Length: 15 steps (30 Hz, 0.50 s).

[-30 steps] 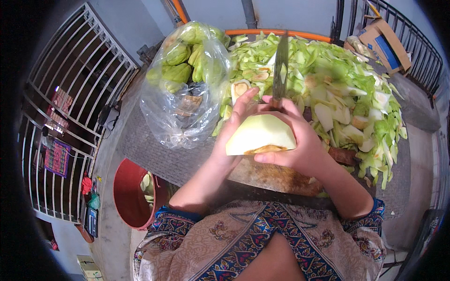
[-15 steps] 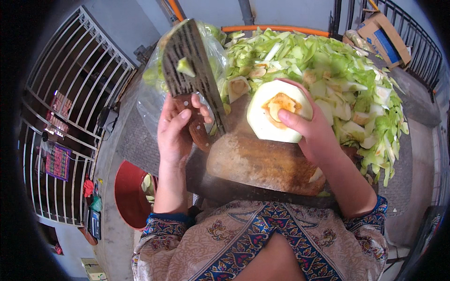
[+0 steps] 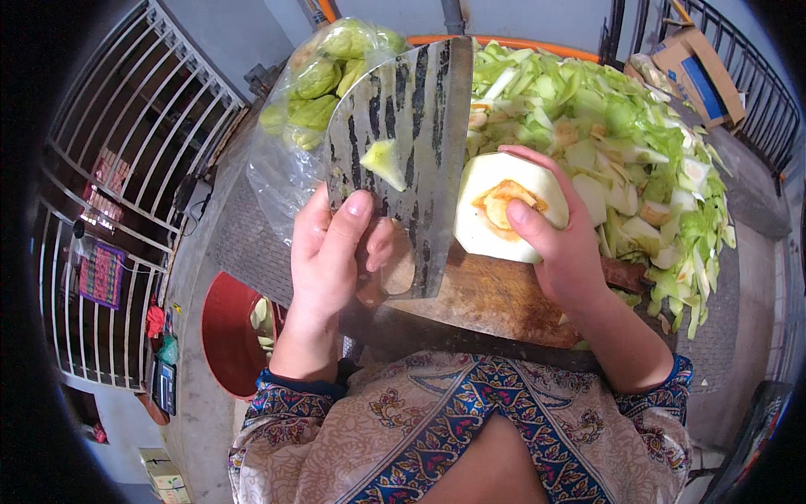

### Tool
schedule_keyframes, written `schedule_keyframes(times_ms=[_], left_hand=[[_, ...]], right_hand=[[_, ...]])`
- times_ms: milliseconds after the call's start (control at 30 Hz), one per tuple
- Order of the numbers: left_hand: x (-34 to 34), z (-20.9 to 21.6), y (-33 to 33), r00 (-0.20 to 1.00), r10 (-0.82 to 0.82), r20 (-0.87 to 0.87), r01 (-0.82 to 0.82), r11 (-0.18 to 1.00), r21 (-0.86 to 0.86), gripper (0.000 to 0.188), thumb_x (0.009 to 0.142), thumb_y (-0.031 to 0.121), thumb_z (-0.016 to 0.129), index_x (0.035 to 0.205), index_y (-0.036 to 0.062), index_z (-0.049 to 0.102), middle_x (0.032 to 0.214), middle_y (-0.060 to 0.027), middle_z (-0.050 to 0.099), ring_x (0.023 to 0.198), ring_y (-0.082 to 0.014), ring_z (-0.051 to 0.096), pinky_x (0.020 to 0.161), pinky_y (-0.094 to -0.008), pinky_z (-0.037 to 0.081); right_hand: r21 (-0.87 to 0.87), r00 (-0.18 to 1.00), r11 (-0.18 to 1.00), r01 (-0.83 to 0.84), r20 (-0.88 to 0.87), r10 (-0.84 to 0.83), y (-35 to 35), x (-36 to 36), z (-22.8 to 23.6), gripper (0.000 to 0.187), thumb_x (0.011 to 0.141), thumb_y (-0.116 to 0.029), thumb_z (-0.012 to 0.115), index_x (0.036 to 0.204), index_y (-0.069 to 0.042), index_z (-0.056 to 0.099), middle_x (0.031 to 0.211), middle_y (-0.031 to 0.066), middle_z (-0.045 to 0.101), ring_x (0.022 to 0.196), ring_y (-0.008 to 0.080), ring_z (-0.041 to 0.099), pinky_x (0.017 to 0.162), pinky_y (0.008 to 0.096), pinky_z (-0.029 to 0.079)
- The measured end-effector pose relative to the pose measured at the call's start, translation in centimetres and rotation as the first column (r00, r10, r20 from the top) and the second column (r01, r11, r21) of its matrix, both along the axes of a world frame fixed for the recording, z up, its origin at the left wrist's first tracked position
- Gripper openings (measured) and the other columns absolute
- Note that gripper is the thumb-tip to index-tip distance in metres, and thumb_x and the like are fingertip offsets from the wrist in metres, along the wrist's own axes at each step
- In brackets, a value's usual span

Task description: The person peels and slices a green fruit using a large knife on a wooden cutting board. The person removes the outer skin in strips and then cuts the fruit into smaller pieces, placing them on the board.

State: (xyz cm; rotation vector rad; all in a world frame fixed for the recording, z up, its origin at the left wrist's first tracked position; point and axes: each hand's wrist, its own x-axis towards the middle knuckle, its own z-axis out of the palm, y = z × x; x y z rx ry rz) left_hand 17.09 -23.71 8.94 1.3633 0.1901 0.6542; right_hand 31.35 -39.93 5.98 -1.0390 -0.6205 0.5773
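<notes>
My left hand is closed round the handle of a broad cleaver, its thumb against the blade. The dark-streaked blade stands upright, its broad face toward me, with a small pale green scrap stuck on it. Just right of the blade, my right hand grips a peeled, whitish-green vegetable with a tan-brown patch in its cut face; my thumb presses on that patch. Below both hands is a thick wooden chopping board, partly hidden by the blade. The vegetable's kind is unclear.
A large heap of green peelings spreads behind and right of the board. A clear plastic bag with several green chayotes lies behind my left hand. A red bucket stands lower left, a cardboard box at the far right.
The cleaver has swung right and turned its broad face toward me, and my left fingers have closed round its handle. The vegetable in my right hand has shifted slightly right.
</notes>
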Motion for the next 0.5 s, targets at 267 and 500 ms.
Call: schedule_keyframes(times_ms=[267, 500], left_hand=[[-0.4, 0.0, -1.2, 0.999, 0.05, -0.022, -0.046, 0.989, 0.143, 0.02, 0.099, 0.018, 0.049, 0.107, -0.0009, 0.05, 0.068, -0.001, 0.048, 0.055, -0.0072, 0.043, 0.047, -0.0207, 0.035], [-1.0, -0.1, -1.1, 0.999, -0.038, -0.036, 0.044, 0.985, 0.165, 0.023, 0.099, 0.018, 0.049, 0.11, -0.0021, 0.048, 0.064, 0.0001, 0.046, 0.05, -0.0055, 0.038, 0.044, -0.021, 0.029]], right_hand=[[-0.052, 0.939, 0.996, 0.069, 0.339, -0.048, -0.9, -0.5, 1.2, 0.048, 0.079, -0.008, 0.073, 0.123, -0.005, 0.054, 0.109, 0.0047, 0.062, 0.099, 0.0108, 0.058, 0.087, 0.0275, 0.048], [-0.05, 0.914, 0.999, -0.015, 0.404, 0.034, -1.3, 0.2, 1.3, 0.047, 0.077, -0.008, 0.074, 0.121, -0.004, 0.056, 0.105, 0.0038, 0.063, 0.096, 0.0099, 0.059, 0.085, 0.0267, 0.048]])
